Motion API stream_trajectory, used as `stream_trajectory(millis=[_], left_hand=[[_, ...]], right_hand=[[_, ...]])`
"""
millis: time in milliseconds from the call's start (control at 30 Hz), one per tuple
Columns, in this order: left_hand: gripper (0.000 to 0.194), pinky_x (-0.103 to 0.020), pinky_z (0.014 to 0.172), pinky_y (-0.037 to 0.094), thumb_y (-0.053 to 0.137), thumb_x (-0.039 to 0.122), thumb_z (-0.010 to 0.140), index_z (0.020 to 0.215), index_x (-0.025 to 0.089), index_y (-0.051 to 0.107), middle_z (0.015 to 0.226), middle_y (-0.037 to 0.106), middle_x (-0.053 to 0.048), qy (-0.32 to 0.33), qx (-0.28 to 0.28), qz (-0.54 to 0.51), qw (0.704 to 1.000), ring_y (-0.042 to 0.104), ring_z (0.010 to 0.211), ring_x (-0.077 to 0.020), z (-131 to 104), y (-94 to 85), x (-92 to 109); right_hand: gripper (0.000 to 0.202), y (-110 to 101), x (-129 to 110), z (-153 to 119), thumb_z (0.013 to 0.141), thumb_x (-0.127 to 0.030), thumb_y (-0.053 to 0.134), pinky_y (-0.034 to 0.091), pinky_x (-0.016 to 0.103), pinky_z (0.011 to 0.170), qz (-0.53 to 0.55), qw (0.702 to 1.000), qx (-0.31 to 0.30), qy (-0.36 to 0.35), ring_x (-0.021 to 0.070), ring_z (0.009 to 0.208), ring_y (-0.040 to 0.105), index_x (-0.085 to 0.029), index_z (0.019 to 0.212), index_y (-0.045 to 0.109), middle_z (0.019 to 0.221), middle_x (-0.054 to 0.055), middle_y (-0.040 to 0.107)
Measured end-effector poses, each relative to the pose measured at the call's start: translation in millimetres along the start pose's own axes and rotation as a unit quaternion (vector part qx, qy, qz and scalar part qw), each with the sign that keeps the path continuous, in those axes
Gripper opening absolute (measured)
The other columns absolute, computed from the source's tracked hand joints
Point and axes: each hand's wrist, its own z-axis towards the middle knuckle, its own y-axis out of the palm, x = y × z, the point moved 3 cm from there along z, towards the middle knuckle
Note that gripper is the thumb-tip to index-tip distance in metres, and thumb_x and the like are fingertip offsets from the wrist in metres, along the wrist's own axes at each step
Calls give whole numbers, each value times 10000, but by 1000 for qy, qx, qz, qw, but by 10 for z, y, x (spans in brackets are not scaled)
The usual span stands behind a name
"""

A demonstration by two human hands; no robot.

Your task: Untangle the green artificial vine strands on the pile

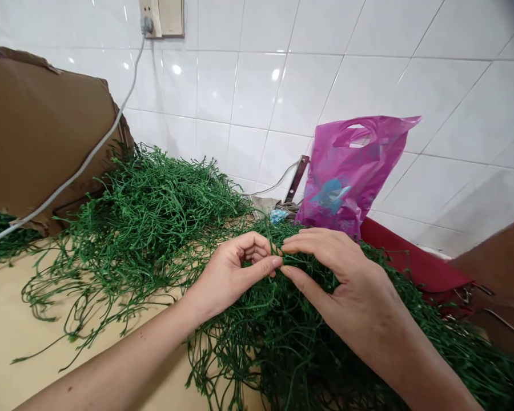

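My left hand (pixel 227 274) pinches a thin green strand (pixel 273 244) between thumb and forefinger. My right hand (pixel 353 279) comes at it from the other side, thumb and forefinger narrowly spaced; whether they grip it too, I can't tell. The strand lies right at both sets of fingertips, neither hand clearly nearer, its visible length pointing up toward the table's (pixel 8 308) wall-side edge. Under my hands spreads a green heap (pixel 278 342); a second heap (pixel 154 211) lies leftward, beside the cardboard box (pixel 43 131).

Box (pixel 47 131) left; bag (pixel 351 171) behind stems (pixel 278 325).
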Motion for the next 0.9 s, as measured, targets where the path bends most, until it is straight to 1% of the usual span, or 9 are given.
stream_trajectory(millis=[100, 167, 300, 433, 567, 700, 767, 833, 900], left_hand=[[172, -216, 648, 407, 691, 303, 865, 831, 175, 582, 706, 531, 43, 22, 14, 61, 998, 501, 669, -95, -19, -2, -12], [131, -217, 643, 398, 662, 286, 888, 858, 174, 600, 710, 527, 40, 41, 21, 110, 993, 492, 672, -100, -29, -7, 3], [112, -226, 703, 434, 633, 284, 923, 917, 173, 647, 792, 605, 10, 97, 22, 167, 981, 546, 734, -115, -53, -5, 66], [106, -247, 796, 468, 617, 264, 943, 915, 175, 668, 902, 670, -24, 144, 20, 188, 971, 615, 852, -142, -76, 9, 72], [112, -262, 823, 481, 613, 260, 948, 916, 178, 682, 918, 691, -37, 156, 34, 199, 967, 639, 893, -160, -82, 22, 19], [86, -259, 813, 488, 630, 236, 940, 899, 190, 689, 900, 709, -34, 185, 29, 195, 963, 647, 868, -152, -123, 58, 76], [97, -259, 808, 493, 618, 230, 948, 889, 196, 688, 896, 714, -37, 201, 11, 179, 963, 654, 863, -148, -153, 87, 141], [108, -265, 793, 506, 618, 242, 948, 870, 192, 675, 919, 713, -47, 196, 12, 141, 970, 663, 849, -149, -161, 97, 185], [112, -264, 760, 517, 640, 260, 930, 849, 183, 651, 929, 702, -51, 166, 34, 90, 981, 666, 809, -142, -139, 81, 180]], right_hand=[[76, 37, -16, -19, 934, -232, 614, 519, 387, 872, -22, 1000, -8, 6, 220, 924, 701, -233, 971, 681, 956, 35, 760], [69, 47, -32, -21, 928, -192, 607, 513, 358, 827, -39, 999, -9, -16, 204, 855, 698, -216, 943, 670, 902, 32, 753], [131, 57, -57, -11, 905, -124, 563, 486, 327, 770, -69, 997, 6, -45, 191, 783, 669, -213, 831, 624, 808, 30, 716], [142, 102, -53, 7, 846, -103, 552, 466, 268, 675, -35, 999, 12, 26, 159, 714, 642, -227, 787, 589, 713, -14, 664], [122, 185, -19, 21, 803, -123, 536, 415, 236, 564, 52, 991, 1, 122, 122, 611, 583, -226, 756, 583, 646, -41, 620], [50, 225, 252, 30, 767, -191, 566, 418, 230, 529, 208, 950, -16, 233, 115, 567, 569, -206, 749, 611, 630, -28, 631], [20, 151, 491, 28, 725, -215, 621, 461, 246, 566, 270, 918, 17, 290, 128, 585, 610, -196, 720, 617, 637, -5, 669], [66, 6, 706, 19, 698, -232, 678, 498, 271, 625, 308, 893, 79, 320, 138, 611, 636, -197, 694, 622, 652, 5, 686], [115, -147, 804, 13, 730, -283, 727, 519, 295, 687, 315, 891, 107, 310, 154, 680, 668, -210, 735, 639, 710, 10, 712]])
